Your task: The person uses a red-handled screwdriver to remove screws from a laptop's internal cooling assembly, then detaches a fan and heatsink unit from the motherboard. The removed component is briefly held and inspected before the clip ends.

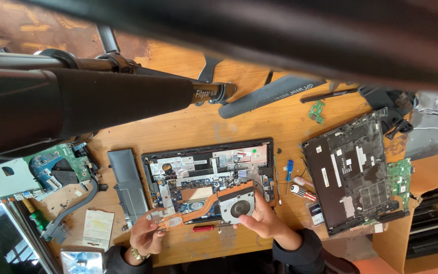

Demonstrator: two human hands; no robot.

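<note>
On the orange wooden bench (198, 127), left hand (145, 237) and right hand (264, 220) pinch the copper heat-pipe fan assembly (214, 205) over the opened black laptop (206, 175), dark tripod leg (97, 96) far-left.

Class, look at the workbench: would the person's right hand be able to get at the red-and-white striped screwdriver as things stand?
Probably not right away: the right hand is gripping the fan end of the heatsink and fan assembly. The striped screwdriver lies close by on bare table, nothing covering it, so the path itself looks free.
</note>
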